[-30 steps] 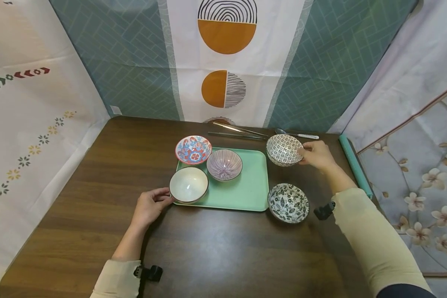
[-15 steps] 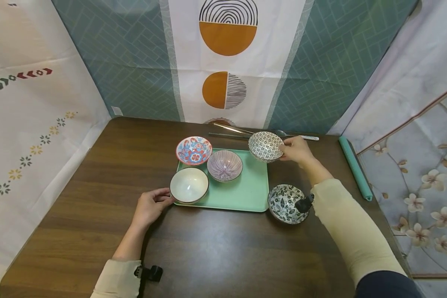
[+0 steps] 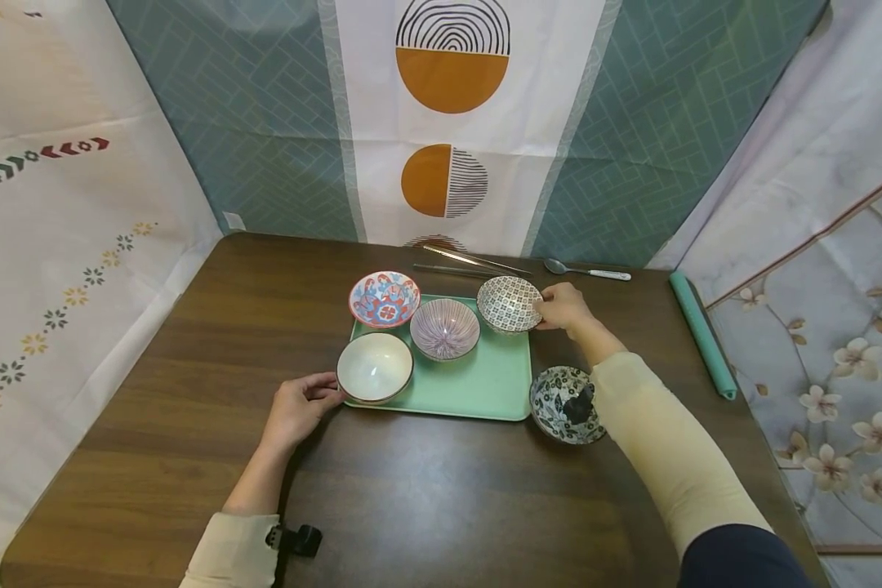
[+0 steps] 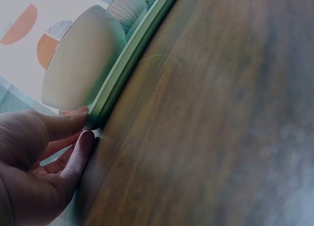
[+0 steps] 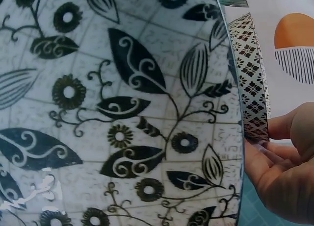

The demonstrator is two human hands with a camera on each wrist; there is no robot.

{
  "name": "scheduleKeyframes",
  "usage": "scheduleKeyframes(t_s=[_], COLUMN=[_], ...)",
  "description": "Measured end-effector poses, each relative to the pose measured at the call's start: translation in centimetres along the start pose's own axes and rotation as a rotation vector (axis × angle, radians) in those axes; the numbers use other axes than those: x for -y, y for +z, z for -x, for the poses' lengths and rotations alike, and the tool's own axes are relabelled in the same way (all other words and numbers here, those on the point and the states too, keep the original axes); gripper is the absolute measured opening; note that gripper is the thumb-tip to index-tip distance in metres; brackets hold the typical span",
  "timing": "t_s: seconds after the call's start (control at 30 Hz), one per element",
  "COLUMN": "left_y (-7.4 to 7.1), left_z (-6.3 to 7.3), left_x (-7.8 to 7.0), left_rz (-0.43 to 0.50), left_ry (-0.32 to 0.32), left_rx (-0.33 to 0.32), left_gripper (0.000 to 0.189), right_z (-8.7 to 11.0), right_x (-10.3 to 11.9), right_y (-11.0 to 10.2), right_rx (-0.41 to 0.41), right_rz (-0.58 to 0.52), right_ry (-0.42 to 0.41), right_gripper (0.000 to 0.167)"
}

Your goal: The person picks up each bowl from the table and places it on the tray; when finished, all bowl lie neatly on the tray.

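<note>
My right hand point(image 3: 567, 312) pinches the side of a bowl with a small brown lattice pattern point(image 3: 509, 304), which overlaps the back right corner of the green tray point(image 3: 485, 384) in the head view. At the tray's front left corner, the thumb and finger of my left hand point(image 3: 297, 410) pinch the tray edge point(image 4: 122, 64), beside a plain white bowl point(image 3: 374, 367). A purple-striped bowl point(image 3: 444, 329) sits on the tray, and a red-and-blue bowl point(image 3: 385, 299) stands at its back left corner. The right wrist view is mostly filled by a dark leaf-patterned bowl point(image 5: 132, 108).
That leaf-patterned bowl stands right of the tray, partly covered by the right wrist camera. Along the table's back edge lie chopsticks point(image 3: 461, 258) and a spoon point(image 3: 588, 271). A rolled green cloth point(image 3: 703, 335) lies by the right edge of the wooden table point(image 3: 426, 498).
My right hand has carried the lattice-patterned bowl leftward, from right of the tray to over its back right corner. My left hand has stayed at the tray's corner.
</note>
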State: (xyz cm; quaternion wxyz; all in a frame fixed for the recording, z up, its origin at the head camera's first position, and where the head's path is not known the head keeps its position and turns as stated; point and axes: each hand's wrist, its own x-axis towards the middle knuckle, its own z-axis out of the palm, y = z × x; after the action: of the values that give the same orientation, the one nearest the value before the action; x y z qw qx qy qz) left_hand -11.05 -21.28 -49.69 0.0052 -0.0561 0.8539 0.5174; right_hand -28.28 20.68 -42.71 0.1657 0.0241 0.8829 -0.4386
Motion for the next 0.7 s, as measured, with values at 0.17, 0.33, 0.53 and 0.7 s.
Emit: scheduleKeyframes(t_s=[0.17,0.33,0.53,0.7], left_y=[0.1,0.1,0.0,0.0], left_z=[0.0,0.1,0.2,0.1], left_x=[0.1,0.1,0.1,-0.1], left_rz=[0.005,0.001,0.001,-0.004], left_ry=[-0.002,-0.004,-0.005,0.009], left_rx=[0.003,0.004,0.006,0.001], left_gripper=[0.036,0.035,0.034,0.032], right_z=[0.2,0.8,2.9,4.7], right_x=[-0.2,-0.2,-0.2,-0.8], right_y=[-0.1,-0.7,-2.4,-3.9], right_rx=[0.013,-0.018,-0.048,-0.064], right_rz=[0.015,0.090,0.091,0.110], right_ry=[0.021,-0.011,-0.087,-0.147], right_gripper=[0.048,0.049,0.047,0.049])
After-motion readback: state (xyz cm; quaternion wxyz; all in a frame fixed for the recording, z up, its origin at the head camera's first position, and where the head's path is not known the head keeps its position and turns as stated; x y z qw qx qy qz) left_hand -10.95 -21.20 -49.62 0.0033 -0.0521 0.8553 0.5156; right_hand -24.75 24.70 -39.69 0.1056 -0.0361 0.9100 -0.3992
